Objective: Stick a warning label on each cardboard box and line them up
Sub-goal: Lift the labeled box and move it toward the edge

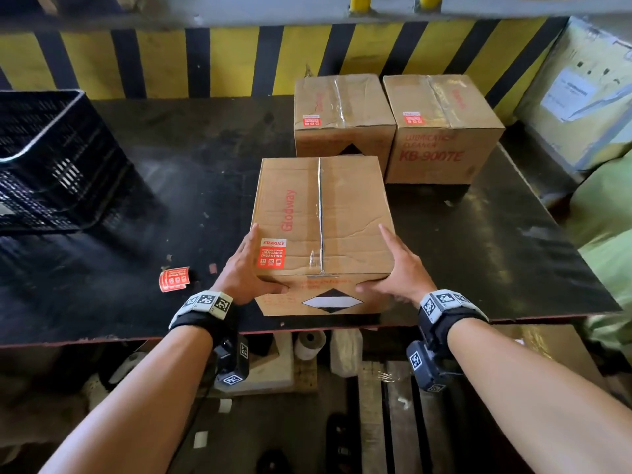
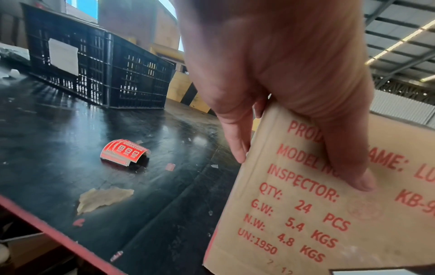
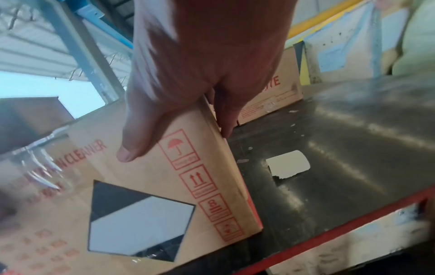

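- Head view: the near box (image 1: 321,230) sits at the bench's (image 1: 136,200) 6 o'clock edge, a red label (image 1: 273,253) on its top. The left hand (image 1: 244,275) and right hand (image 1: 398,268) clasp its near corners, thumbs on the front face. Two labelled boxes (image 1: 343,114) (image 1: 441,128) stand side by side at 12 to 1 o'clock; label roll (image 1: 173,278) at 9; crate (image 1: 51,159) at 10.
- Left wrist: fingers (image 2: 235,137) wrap the box's left side.
- Right wrist: fingers (image 3: 224,113) wrap its right side.

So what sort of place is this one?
Probably a warehouse packing area: a yellow-and-black striped barrier behind the table, shipping boxes with fragile labels, a crate.
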A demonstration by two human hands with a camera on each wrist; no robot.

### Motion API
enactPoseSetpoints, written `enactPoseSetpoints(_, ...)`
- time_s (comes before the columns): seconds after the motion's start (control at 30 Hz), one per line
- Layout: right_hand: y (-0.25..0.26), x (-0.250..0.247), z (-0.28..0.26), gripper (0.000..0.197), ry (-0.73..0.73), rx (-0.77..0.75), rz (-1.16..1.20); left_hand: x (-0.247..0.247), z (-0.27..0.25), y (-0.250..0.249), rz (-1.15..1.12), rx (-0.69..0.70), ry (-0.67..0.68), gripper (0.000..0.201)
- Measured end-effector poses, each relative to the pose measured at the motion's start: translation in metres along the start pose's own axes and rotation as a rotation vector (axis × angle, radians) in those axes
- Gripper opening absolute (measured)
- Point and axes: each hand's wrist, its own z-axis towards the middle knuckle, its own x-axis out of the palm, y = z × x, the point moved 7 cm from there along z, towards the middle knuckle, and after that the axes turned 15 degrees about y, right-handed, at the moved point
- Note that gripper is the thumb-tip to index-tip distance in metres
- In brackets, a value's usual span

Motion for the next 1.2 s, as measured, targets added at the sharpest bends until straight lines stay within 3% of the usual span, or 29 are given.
enactPoseSetpoints(0.23,0.01,-0.006,-0.021,0.145,-0.014,-0.011,0.007,0.003,-0.029,-0.013,-0.036,0.012,-0.034,0.146)
enactPoseSetpoints(0.5,0.063,-0.045,-0.076,0.141,-0.104,-0.089,-0.015,-0.04,-0.081,-0.065,-0.014,0.105,-0.083,0.157)
enactPoseSetpoints(0.67,0.101,-0.107,-0.098,0.139,-0.179,-0.132,-0.087,-0.081,-0.101,-0.135,0.039,0.233,-0.129,0.125)
enactPoseSetpoints(0.73,0.11,-0.134,-0.101,0.134,-0.218,-0.125,-0.098,-0.098,-0.1,-0.162,0.049,0.249,-0.143,0.122)
enactPoseSetpoints(1.0,0.118,-0.24,-0.064,0.109,-0.32,-0.104,-0.112,-0.145,-0.031,-0.246,0.08,0.309,-0.155,0.122)
enactPoseSetpoints(1.07,0.111,-0.269,-0.042,0.11,-0.33,-0.072,-0.119,-0.156,0.002,-0.262,0.118,0.309,-0.15,0.125)
enactPoseSetpoints(1.2,0.094,-0.316,0.015,0.117,-0.322,-0.026,-0.123,-0.176,0.074,-0.291,0.155,0.341,-0.141,0.11)
